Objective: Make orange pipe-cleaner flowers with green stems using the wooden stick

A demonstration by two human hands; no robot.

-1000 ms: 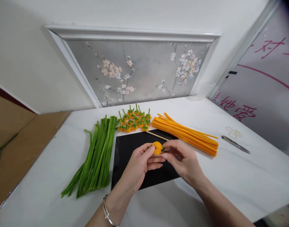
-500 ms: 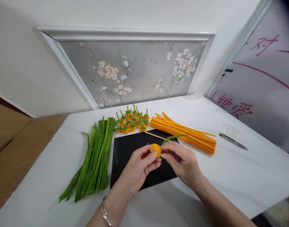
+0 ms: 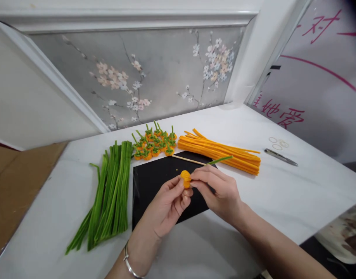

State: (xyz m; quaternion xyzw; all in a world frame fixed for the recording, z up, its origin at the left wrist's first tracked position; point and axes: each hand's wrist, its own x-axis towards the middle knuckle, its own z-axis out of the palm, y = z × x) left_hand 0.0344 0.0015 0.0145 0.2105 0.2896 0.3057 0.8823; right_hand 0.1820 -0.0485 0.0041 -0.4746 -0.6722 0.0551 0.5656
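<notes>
My left hand [image 3: 170, 203] pinches a small, rounded orange piece of coiled pipe cleaner [image 3: 185, 177] between thumb and fingers, above a black mat [image 3: 147, 182]. At its right side, the thumb and index finger of my right hand [image 3: 217, 190] are pressed together. A green pipe cleaner [image 3: 223, 159] sticks out behind those fingers, its far end pointing right; where it meets the orange piece is hidden. Behind the mat stand several finished orange pieces with green tops and stems [image 3: 154, 144].
Left of the mat lies a bundle of green pipe cleaners [image 3: 112, 193], and right of it a bundle of orange ones [image 3: 221, 153]. A wooden stick [image 3: 188, 159] crosses the mat's back edge. Tweezers [image 3: 281, 157] and rubber bands [image 3: 277, 147] lie at right; cardboard [image 3: 23, 186] at left.
The view has shifted, so the table things appear further left. Both hands still hold the orange piece between them; it looks turned, and the green pipe cleaner's visible part is shorter and straighter.
</notes>
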